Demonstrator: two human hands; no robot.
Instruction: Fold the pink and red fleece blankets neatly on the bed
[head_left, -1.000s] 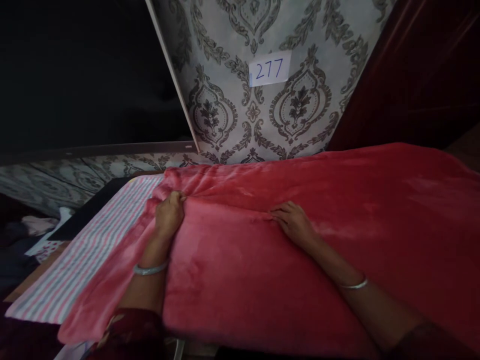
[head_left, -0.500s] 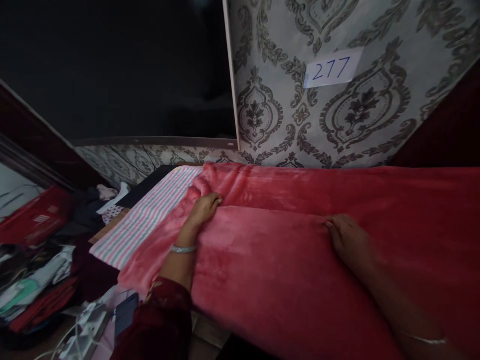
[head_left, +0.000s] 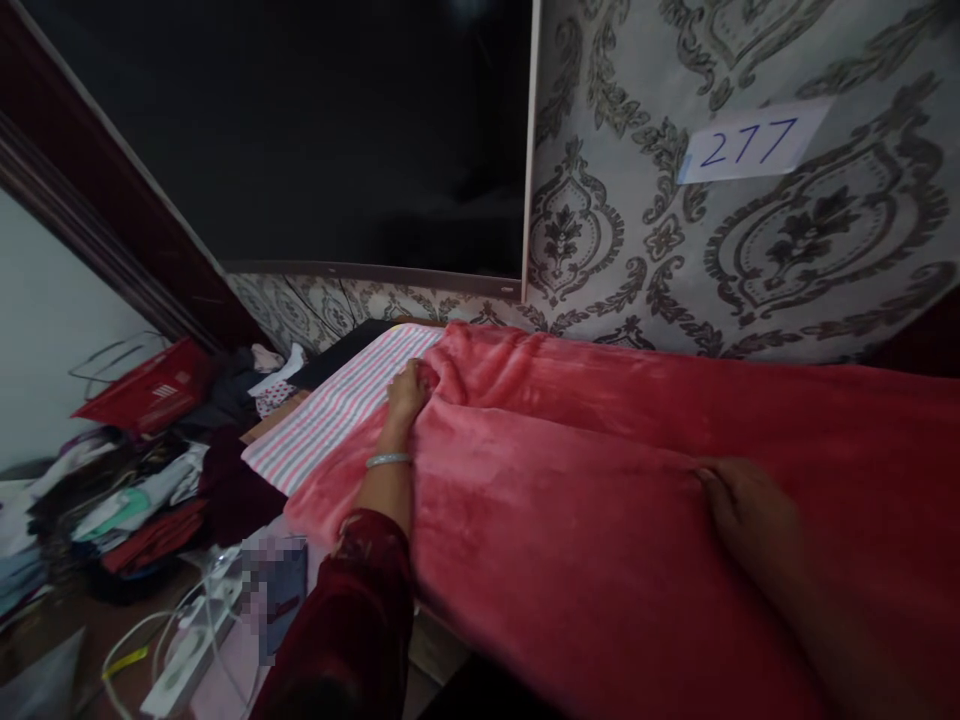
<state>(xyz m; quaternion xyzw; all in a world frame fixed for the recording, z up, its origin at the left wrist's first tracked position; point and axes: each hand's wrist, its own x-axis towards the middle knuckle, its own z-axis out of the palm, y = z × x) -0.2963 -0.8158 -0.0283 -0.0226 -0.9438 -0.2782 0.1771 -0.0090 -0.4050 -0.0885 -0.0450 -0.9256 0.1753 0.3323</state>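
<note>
A plush red blanket (head_left: 555, 520) lies spread over a long surface, with one layer folded over another. My left hand (head_left: 407, 390), a bracelet on its wrist, is closed on bunched blanket near the left end of the fold. Farther right, my right hand (head_left: 750, 510) pinches the folded layer's edge, its thumb and fingers together. Between the two hands the fold edge runs nearly straight. A striped pink, grey and white cloth (head_left: 345, 400) lies flat under the blanket's left end.
A large dark screen (head_left: 337, 140) and a paper marked 277 (head_left: 754, 145) are on the patterned wall behind. To the left are heaped clothes (head_left: 150, 500), a red basket (head_left: 154, 385) and a white power strip (head_left: 187, 650) with loose cables.
My left hand has shifted left and away from me along the blanket, bunching its corner. My right hand still pinches the edge. The view has turned left.
</note>
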